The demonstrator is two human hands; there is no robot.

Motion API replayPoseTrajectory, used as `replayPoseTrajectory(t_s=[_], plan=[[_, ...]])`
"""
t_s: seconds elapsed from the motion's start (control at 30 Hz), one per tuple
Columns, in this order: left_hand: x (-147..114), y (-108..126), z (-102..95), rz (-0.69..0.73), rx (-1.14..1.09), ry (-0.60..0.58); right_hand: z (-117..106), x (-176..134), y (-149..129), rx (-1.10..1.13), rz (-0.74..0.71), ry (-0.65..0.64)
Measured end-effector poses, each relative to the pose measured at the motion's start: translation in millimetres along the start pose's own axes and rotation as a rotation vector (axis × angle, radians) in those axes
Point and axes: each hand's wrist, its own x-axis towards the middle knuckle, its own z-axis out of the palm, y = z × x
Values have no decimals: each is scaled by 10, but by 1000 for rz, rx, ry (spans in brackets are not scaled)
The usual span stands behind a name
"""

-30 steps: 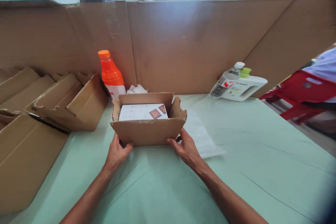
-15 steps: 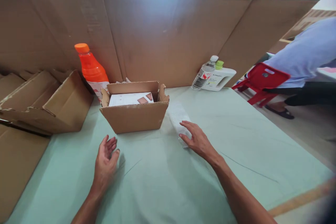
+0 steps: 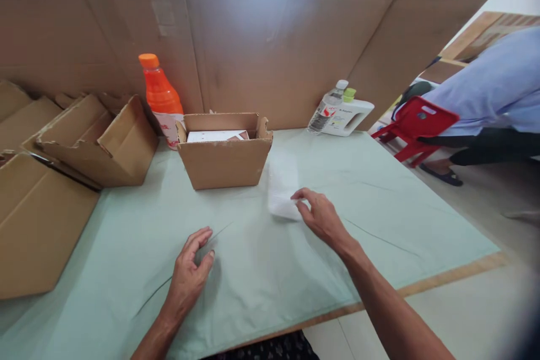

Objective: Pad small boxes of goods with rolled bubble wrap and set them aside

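My right hand pinches the right edge of a translucent white sheet of bubble wrap between thumb and fingers. The sheet lies lengthwise on the green cloth, just right of an open cardboard box. In that box sits a white carton with brown patches; only its top part shows above the rim. My left hand hovers low over the cloth, in front of the box, its thumb and fingers apart and nothing in them.
An orange bottle stands behind the box. More open cardboard boxes crowd the left side. A clear bottle and a white jug lean by the cardboard partition. At right, a person sits on a red chair.
My right hand has closed from an open reach onto the bubble wrap's edge, and the sheet has shifted slightly. My left hand has moved right, still open. The view has tilted down a little.
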Motion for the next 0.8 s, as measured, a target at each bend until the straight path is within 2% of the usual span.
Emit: replayPoseTrajectory(t_s=[0.17, 0.3, 0.43, 0.5, 0.67, 0.8], plan=[[73, 336, 130, -274, -311, -243, 206, -898, -751, 355, -274, 101], [149, 481, 213, -322, -348, -346, 395, -1316, -1141, 499, -445, -47], [150, 451, 226, -296, -352, -325, 396, -1501, -1252, 467, -500, -245], [162, 431, 227, -280, -343, -316, 372, -1559, -1261, 438, -513, -305], [231, 414, 251, -238, -293, -266, 393, -1686, -1197, 429, -474, -310], [241, 411, 353, -162, -207, -274, 425, -1737, -1131, 425, -466, -277]])
